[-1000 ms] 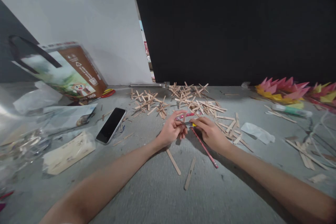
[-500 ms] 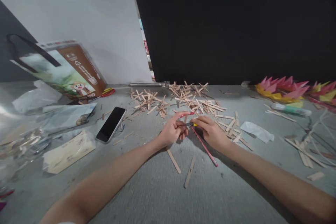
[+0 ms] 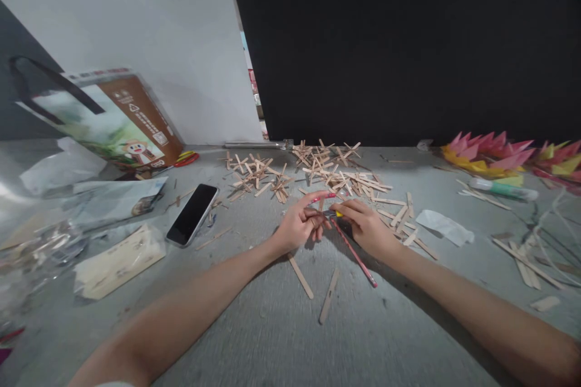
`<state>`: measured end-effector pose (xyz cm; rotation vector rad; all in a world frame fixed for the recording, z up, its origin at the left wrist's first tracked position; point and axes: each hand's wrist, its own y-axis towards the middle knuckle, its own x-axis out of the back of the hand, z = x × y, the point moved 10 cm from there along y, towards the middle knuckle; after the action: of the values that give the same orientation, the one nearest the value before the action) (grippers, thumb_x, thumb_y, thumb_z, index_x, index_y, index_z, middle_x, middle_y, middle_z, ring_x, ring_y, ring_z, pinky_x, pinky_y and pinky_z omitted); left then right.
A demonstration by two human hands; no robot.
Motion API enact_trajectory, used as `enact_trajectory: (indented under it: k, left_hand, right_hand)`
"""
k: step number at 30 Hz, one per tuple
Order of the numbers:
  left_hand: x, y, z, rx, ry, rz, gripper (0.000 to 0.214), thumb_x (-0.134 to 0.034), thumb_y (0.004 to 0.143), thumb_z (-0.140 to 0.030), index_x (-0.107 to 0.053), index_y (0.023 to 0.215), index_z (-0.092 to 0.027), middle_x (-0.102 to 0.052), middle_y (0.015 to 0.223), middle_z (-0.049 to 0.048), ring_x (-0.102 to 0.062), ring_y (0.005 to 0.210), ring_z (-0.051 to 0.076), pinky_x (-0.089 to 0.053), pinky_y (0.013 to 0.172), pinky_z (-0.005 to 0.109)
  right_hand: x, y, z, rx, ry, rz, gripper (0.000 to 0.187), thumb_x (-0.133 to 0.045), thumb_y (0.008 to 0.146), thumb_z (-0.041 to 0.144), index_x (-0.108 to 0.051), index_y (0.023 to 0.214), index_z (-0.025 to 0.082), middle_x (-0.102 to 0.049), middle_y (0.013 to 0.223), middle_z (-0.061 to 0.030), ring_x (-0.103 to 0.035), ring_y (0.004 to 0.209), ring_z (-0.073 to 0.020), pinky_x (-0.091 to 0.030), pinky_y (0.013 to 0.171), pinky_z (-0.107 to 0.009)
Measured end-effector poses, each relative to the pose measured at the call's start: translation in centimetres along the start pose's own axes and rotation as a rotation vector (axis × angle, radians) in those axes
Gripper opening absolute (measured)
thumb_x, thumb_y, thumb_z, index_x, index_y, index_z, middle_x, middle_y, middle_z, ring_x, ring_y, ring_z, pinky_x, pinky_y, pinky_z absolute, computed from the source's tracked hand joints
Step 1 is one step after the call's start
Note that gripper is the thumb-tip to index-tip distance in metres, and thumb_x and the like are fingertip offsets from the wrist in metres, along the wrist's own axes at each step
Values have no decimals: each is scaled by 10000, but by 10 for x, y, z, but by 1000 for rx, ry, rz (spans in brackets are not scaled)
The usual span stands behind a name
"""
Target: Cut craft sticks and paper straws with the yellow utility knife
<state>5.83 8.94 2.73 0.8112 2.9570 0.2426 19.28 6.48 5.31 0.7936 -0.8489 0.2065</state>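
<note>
My left hand (image 3: 300, 224) and my right hand (image 3: 365, 227) meet over the grey table (image 3: 281, 338), just in front of a heap of wooden craft sticks (image 3: 336, 178). The left fingers pinch a small dark piece, and a short pink item lies just above them. The right fingers are closed on a small tool with a yellow part (image 3: 336, 214), pressed against what the left hand holds. A long pink pencil (image 3: 354, 254) lies under the right hand. Two loose sticks (image 3: 302, 277) lie below the hands.
A black phone (image 3: 193, 214) lies to the left, beside plastic bags, a flat wooden sheet (image 3: 118, 263) and a printed carton (image 3: 113, 124). Pink and yellow paper shapes (image 3: 494, 154), a glue tube (image 3: 503, 189), crumpled white paper (image 3: 445, 227) and more sticks lie to the right.
Both hands stay together at the same spot. The left fingers have curled a little closer round the small piece.
</note>
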Motion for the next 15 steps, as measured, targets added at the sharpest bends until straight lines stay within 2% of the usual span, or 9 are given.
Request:
enact_trajectory:
  k: [4,8,15]
  left_hand:
    - [-3,0,4,-1,-5,34,603,-612,950,-280,-440,1523,-203,-755,818,40,-616,474,98,-458,461,191]
    - [-3,0,4,-7,12,30,618,-611,921,-225,-448,1517,-204,-750,803,30,-619,481,100,-472,468,190]
    - [-2,1,5,5,8,21,568,-622,946,-272,-463,1487,-206,-731,764,16,-621,474,102,-484,469,191]
  right_hand:
    - [-1,-1,0,10,17,7,518,-416,952,14,-655,1338,266,-699,1147,-99,-632,1087,-279,-557,932,-453]
    - [-2,-1,1,13,2,13,547,-422,921,-9,-655,1335,262,-701,1173,-101,-638,1102,-283,-560,939,-460]
    - [-2,0,3,34,-15,18,617,-402,876,-38,-642,1363,257,-703,1181,-110,-632,1116,-290,-557,953,-494]
